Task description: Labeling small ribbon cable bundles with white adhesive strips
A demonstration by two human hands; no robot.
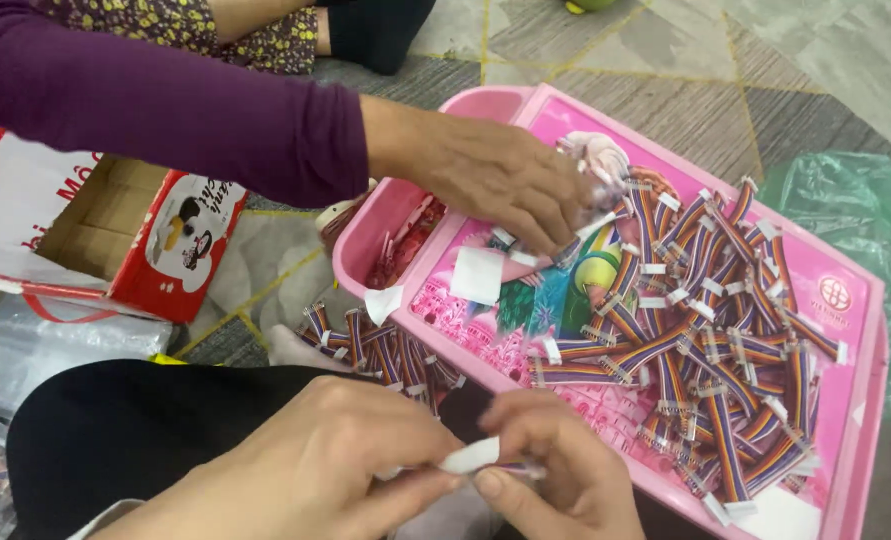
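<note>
Landmark: pink tray [845, 330], picture-printed, edge raised.
- Left hand [315, 470]: just below the tray's near edge, fingers pinched shut on a small white label [470, 456].
- Right hand [565, 470]: touching the left hand, fingers closed on the same label and a striped cable end.
- Striped ribbon cables [715, 340]: heaped on the tray's right half.
- Second bundle of cables [380, 350]: beside the tray's left edge.
- Another person's hand [495, 180], purple sleeve: over the tray's upper left, touching cables.
- Red and white carton [115, 230]: well left of the tray.

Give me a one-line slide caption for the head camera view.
Both hands, left hand and right hand, pinch a small white label beside a pink tray of striped ribbon cables.
</note>
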